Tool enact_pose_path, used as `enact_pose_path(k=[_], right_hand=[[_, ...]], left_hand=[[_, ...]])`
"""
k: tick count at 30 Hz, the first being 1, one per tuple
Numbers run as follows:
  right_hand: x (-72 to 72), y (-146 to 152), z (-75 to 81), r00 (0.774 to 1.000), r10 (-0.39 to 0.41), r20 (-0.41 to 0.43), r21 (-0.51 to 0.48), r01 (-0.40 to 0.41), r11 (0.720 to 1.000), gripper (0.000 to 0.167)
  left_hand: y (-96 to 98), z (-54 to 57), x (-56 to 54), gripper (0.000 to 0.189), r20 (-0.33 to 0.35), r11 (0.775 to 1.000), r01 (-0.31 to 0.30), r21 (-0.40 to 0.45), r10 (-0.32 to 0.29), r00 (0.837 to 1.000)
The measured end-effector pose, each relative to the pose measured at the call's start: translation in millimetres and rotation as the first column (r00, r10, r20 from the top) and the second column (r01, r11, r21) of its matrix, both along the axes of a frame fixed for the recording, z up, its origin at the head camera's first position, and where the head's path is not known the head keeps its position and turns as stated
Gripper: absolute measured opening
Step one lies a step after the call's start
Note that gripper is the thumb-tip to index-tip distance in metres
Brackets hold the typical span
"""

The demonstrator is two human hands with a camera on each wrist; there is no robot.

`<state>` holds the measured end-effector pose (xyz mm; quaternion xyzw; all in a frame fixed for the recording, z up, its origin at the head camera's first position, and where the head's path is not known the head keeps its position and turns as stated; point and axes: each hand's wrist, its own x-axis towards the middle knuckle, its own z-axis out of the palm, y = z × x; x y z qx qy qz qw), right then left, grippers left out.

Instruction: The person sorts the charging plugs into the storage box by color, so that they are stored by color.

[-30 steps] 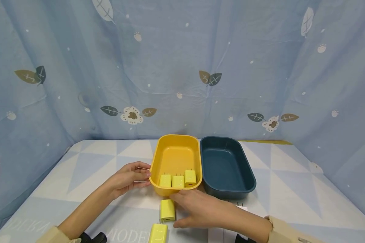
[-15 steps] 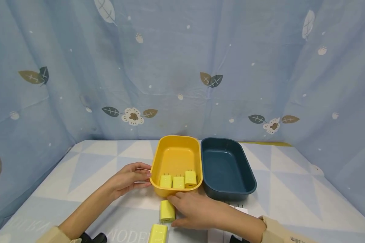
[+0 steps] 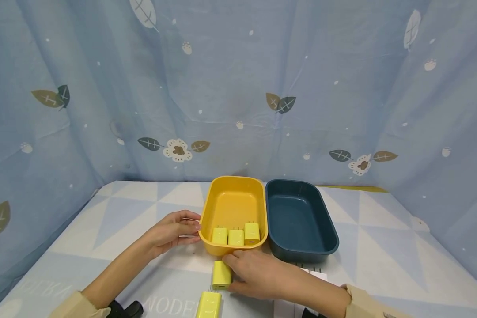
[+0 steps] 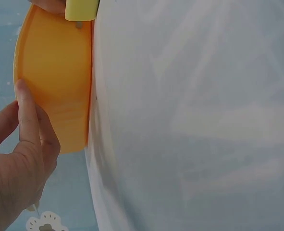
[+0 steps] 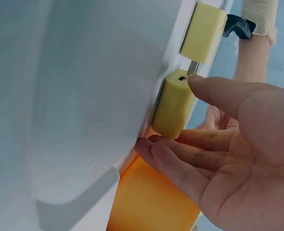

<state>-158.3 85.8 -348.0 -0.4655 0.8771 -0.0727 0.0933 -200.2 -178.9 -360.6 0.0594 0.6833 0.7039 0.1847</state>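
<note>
A yellow tray (image 3: 238,198) holds three yellow plug chargers, one a charger (image 3: 251,232) at its front right, prongs up. My left hand (image 3: 175,232) touches the tray's left side. In the left wrist view, its fingers (image 4: 27,115) lie fairly straight against the outer wall. My right hand (image 3: 258,274) is at the tray's front and pinches a yellow charger (image 3: 221,276) lying on the cloth. In the right wrist view, the thumb (image 5: 214,91) is at this charger's port end (image 5: 175,103), the fingers at its other end. Another yellow charger (image 3: 208,304) lies nearer to me.
A dark blue tray (image 3: 300,212) stands against the yellow tray's right side. White plug chargers (image 3: 319,275) lie in front of it, partly hidden by the right forearm. A patterned cloth (image 3: 131,216) covers the table, and a blue curtain (image 3: 230,75) hangs behind.
My right hand has shifted slightly left, its thumb and index finger coming up to the yellow charger on the cloth. The left hand stays at the tray. The head view has turned a little.
</note>
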Motion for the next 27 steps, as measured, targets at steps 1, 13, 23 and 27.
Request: enact_pose_path(k=[1,13,23,27], right_hand=[[0.3,0.4,-0.2,1.0,-0.003,-0.003,-0.002,0.003,1.0,0.036],[1.4,-2.3,-2.8,0.999,-0.029,-0.029,-0.004,0.029,1.0,0.036],[1.8,-5.4,-3.7,0.999,-0.029,-0.031,0.013,0.03,0.999,0.038],[3.3,-2.1,-3.4,0.998,-0.048,-0.034,0.012,0.048,0.999,0.038]], left_hand=[[0.6,0.1,-0.1,0.044,0.0,1.0,0.001,0.0,-0.001,1.0],[0.6,-0.9,2.9,0.045,-0.005,1.0,-0.003,-0.012,0.003,1.0],[-1.3,-0.8,6.7,0.05,-0.003,1.0,0.0,-0.005,0.0,1.0],[2.3,-0.5,5.6,0.05,-0.005,1.0,0.013,0.002,-0.013,1.0]])
